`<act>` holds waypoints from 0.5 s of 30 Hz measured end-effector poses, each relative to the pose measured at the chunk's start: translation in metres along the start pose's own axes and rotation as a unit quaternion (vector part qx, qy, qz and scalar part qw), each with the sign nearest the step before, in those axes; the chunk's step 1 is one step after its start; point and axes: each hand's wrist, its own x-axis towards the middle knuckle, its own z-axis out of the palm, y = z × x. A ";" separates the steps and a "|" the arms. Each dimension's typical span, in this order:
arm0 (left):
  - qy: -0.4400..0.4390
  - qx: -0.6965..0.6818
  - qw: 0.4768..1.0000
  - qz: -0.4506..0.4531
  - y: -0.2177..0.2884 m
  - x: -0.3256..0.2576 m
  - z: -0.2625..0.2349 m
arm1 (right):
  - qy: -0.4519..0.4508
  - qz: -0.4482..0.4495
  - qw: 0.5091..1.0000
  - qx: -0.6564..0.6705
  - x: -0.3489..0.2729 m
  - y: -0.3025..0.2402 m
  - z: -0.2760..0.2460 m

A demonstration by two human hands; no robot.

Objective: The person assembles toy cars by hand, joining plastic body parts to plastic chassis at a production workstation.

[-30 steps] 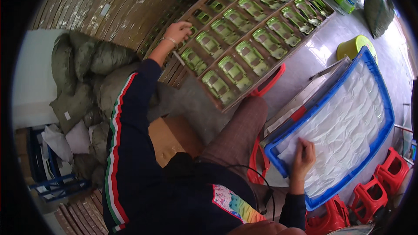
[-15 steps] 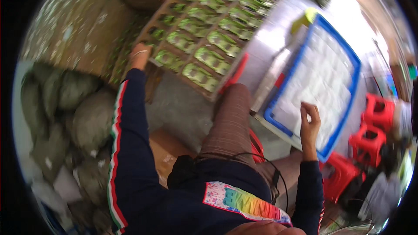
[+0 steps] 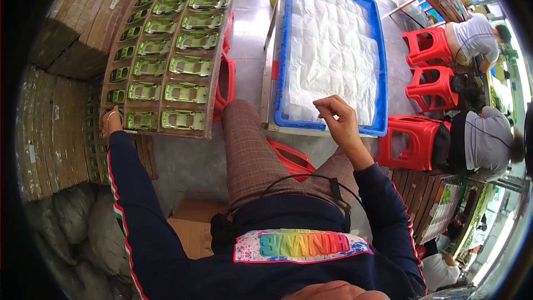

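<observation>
A brown shallow tray (image 3: 211, 103) holds rows of shiny green toy car bodies (image 3: 189, 65), parted by dividers. At the tray's near left corner, my left hand (image 3: 113, 121) is closed on its edge, with some fingertips hidden. To the right lies a blue-rimmed crate (image 3: 281, 72) whose top is covered with wrinkled white sheeting (image 3: 333, 50). Above the crate's near edge is my right hand (image 3: 341, 123), its thumb and fingers drawn together in a pinch. Whatever may be between those fingertips is too small to make out.
Red stools (image 3: 226, 78) stand beside the tray, and more red stools (image 3: 413, 141) are on the right. Two people (image 3: 486, 136) sit there near a workbench. Stacked brown trays (image 3: 53, 128) rise at my left, with dark sacks (image 3: 105, 230) nearer me. A cardboard box (image 3: 191, 233) lies by my legs.
My view has turned, so tray and crate now appear straighter and further left. My left hand stays at the tray's corner. My right hand remains pinched, over the crate's near edge.
</observation>
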 end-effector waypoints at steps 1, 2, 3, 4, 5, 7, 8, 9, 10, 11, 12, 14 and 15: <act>0.004 -0.033 0.999 -0.012 0.002 -0.001 0.007 | 0.005 0.008 1.000 -0.004 -0.001 0.002 -0.005; 0.000 -0.028 1.000 -0.005 0.001 -0.001 0.012 | 0.010 0.016 1.000 -0.017 -0.001 0.002 -0.011; -0.069 -0.227 0.971 -0.003 0.005 -0.014 0.016 | 0.018 0.028 0.999 -0.038 -0.004 0.006 -0.021; -0.118 -0.417 0.901 -0.009 -0.004 -0.015 0.001 | 0.020 0.031 0.999 -0.032 -0.003 0.008 -0.024; -0.045 -0.405 0.913 0.013 -0.017 0.012 0.008 | 0.028 0.033 0.999 -0.020 -0.003 0.011 -0.027; -0.056 -0.406 0.910 -0.058 -0.009 -0.005 0.003 | 0.050 0.052 0.997 -0.010 -0.007 0.026 -0.037; -0.058 -0.407 0.902 -0.132 -0.001 -0.015 -0.002 | 0.055 0.060 0.997 -0.014 -0.010 0.036 -0.044; -0.042 -0.401 0.900 -0.163 0.002 -0.015 -0.011 | 0.068 0.073 0.995 0.009 -0.011 0.045 -0.048; -0.037 -0.397 0.903 -0.159 0.004 -0.017 -0.015 | 0.079 0.087 0.993 0.032 -0.013 0.054 -0.053; -0.033 -0.412 0.895 -0.167 0.005 -0.020 -0.017 | 0.089 0.115 0.988 0.056 -0.016 0.064 -0.059; -0.027 -0.426 0.887 -0.176 0.003 -0.023 -0.022 | 0.097 0.107 0.988 0.055 -0.018 0.073 -0.065; 0.011 -0.335 0.934 -0.124 0.012 -0.061 -0.018 | 0.127 0.119 0.983 0.058 -0.025 0.076 -0.080; -0.001 -0.404 0.907 -0.122 0.006 -0.059 -0.024 | 0.128 0.125 0.982 0.063 -0.025 0.077 -0.082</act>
